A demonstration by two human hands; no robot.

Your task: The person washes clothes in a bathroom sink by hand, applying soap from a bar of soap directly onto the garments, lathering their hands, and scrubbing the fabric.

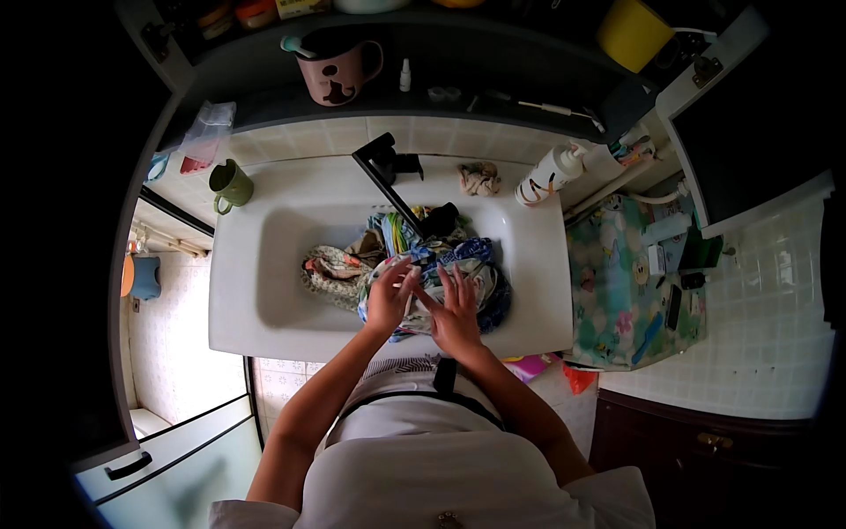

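Wet-looking patterned clothes [480, 256] lie bunched in the white sink [282, 264], in blue, white, yellow and floral cloth. My left hand [389, 298] is over the front middle of the pile, fingers slightly apart and pointing up and right. Close beside it, my right hand [456, 310] has its fingers spread over the white and blue cloth. The two hands nearly meet at the fingertips. Neither hand shows a clear grip on the cloth. The black faucet [388, 185] reaches over the back of the pile.
A green mug [232, 186] stands at the sink's back left corner. A crumpled cloth [478, 179] and a white pump bottle [551, 176] are at the back right. Above, a dark shelf holds a pink mug [339, 75]. Open cabinet doors flank both sides.
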